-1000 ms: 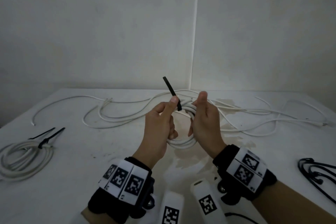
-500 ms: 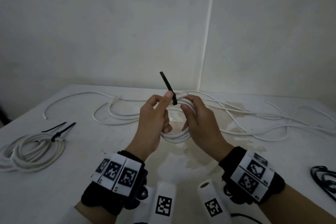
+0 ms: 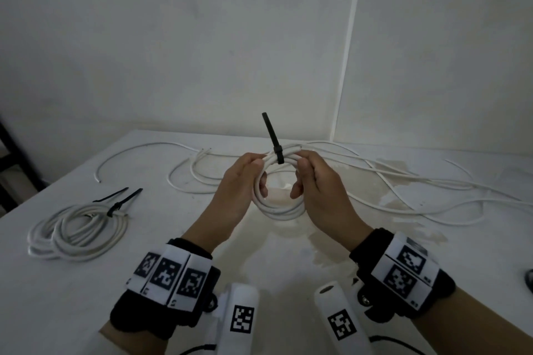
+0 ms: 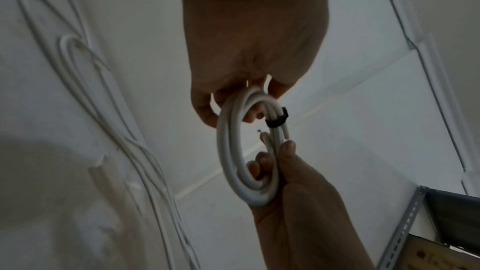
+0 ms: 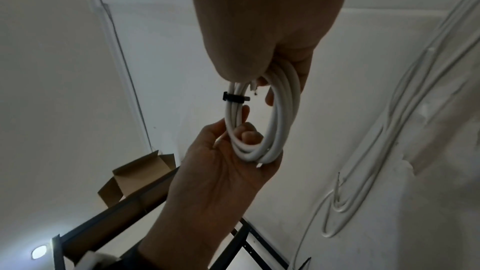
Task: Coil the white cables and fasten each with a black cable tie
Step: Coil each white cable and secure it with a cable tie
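A small white cable coil (image 3: pixel 278 208) is held upright above the table between both hands. My left hand (image 3: pixel 259 174) grips its left side and my right hand (image 3: pixel 300 179) grips its right side, fingers curled through the loop. A black cable tie (image 3: pixel 279 156) is cinched round the top of the coil, its tail sticking straight up. The left wrist view shows the coil (image 4: pixel 230 151) and the tie (image 4: pixel 276 119) between the two hands. In the right wrist view the tie (image 5: pixel 235 98) wraps the strands of the coil (image 5: pixel 281 122).
A second white coil (image 3: pixel 78 235) with a black tie (image 3: pixel 115 206) lies at the table's left, next to a spare black tie (image 3: pixel 111 196). Loose white cables (image 3: pixel 403 181) sprawl across the back and right. A black cable (image 3: pixel 529 279) lies at the right edge.
My left hand has let go of the tie's tail and now grips the coil's left side. The tie's tail has swung from leaning left to nearly upright.
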